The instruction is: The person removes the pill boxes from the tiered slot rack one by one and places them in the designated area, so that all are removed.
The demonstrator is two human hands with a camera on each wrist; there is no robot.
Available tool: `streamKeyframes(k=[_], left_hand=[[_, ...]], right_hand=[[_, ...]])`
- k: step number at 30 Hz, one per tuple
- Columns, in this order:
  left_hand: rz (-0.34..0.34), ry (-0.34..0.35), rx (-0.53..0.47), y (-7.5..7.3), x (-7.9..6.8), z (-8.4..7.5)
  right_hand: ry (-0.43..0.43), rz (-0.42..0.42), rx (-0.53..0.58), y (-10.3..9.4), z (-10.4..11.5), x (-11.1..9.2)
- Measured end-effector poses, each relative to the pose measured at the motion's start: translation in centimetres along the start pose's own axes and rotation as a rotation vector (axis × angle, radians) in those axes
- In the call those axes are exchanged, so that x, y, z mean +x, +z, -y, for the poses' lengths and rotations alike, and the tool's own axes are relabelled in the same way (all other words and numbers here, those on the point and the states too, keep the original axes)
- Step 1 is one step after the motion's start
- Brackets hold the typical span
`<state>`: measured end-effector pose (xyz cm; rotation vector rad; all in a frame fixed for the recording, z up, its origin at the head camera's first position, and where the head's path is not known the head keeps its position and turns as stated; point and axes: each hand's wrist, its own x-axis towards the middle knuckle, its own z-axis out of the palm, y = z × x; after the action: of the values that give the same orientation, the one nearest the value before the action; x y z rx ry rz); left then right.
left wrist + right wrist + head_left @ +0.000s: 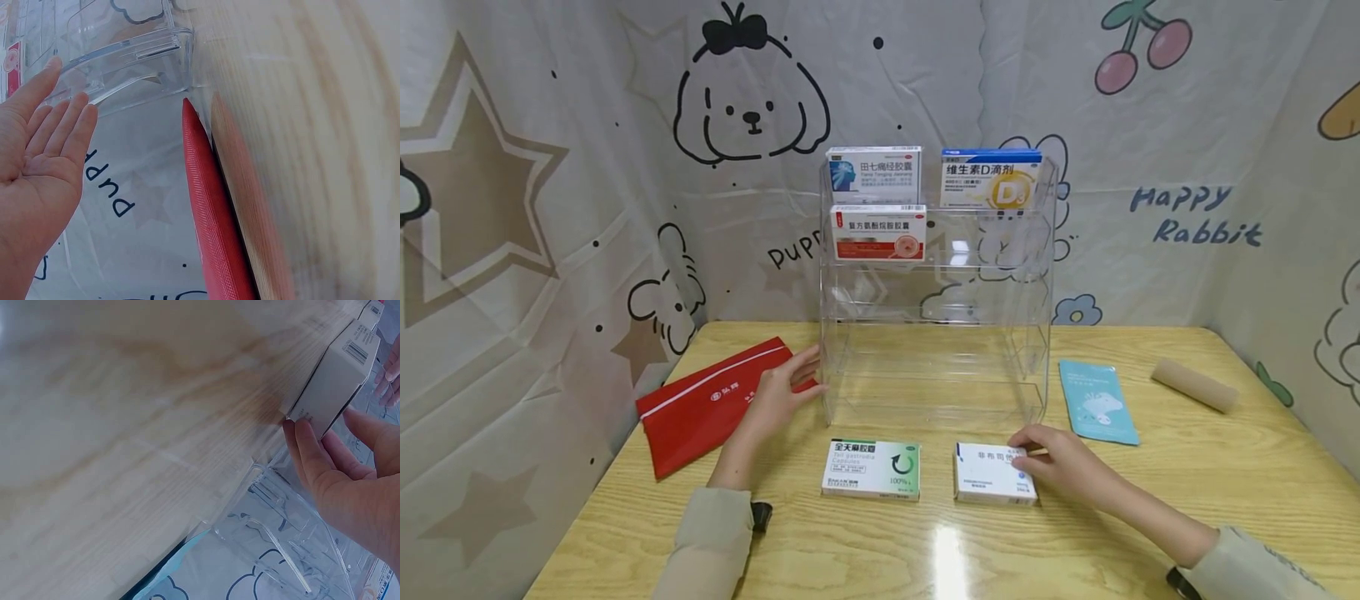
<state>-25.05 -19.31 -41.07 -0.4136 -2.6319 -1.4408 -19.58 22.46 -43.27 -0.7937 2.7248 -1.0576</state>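
My right hand [1063, 465] holds the right end of a white medicine box [988, 479] lying at the table's front right. The right wrist view shows its thumb and fingers on two sides of that box [331, 381]. Beside the lower left side of a clear acrylic tiered rack [936, 414] is my left hand [777, 398], fingertips right at the rack's edge. Its palm [47, 165] shows in the left wrist view with fingers extended, gripping nothing. A white and green medicine box [870, 471] lies flat in front of the rack.
Upper tiers hold a white and blue box [880, 177], a vitamin D box [988, 182] and a red and white box [880, 235]. A red pouch [700, 412] lies left; a teal packet [1097, 404] and brown roll [1195, 385] lie right. Printed cloth [910, 83] hangs behind.
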Motion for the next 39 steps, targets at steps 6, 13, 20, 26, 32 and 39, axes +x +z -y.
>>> streamKeyframes(k=[6, 13, 20, 26, 32, 39], left_hand=[[0.001, 0.004, 0.002, 0.0, 0.0, 0.1], [0.005, 0.003, 0.008, 0.0, 0.0, 0.0], [-0.007, 0.008, 0.008, 0.0, 0.0, 0.0], [0.0, 0.008, 0.007, -0.1, -0.1, 0.0], [0.001, 0.01, 0.006, -0.1, -0.1, 0.0], [-0.006, 0.007, 0.012, 0.0, -0.1, 0.0]], right_hand=[[0.006, -0.043, -0.008, -0.1, 0.4, -0.1], [-0.088, -0.251, -0.08, -0.5, 1.4, 0.2], [-0.209, -0.352, -0.164, -2.2, 2.9, 2.3], [-0.25, -0.422, -0.173, -3.8, 4.2, 5.4], [-0.279, -0.501, -0.115, -5.3, 5.9, 8.7], [-0.312, -0.589, -0.115, -7.0, 7.6, 12.4]])
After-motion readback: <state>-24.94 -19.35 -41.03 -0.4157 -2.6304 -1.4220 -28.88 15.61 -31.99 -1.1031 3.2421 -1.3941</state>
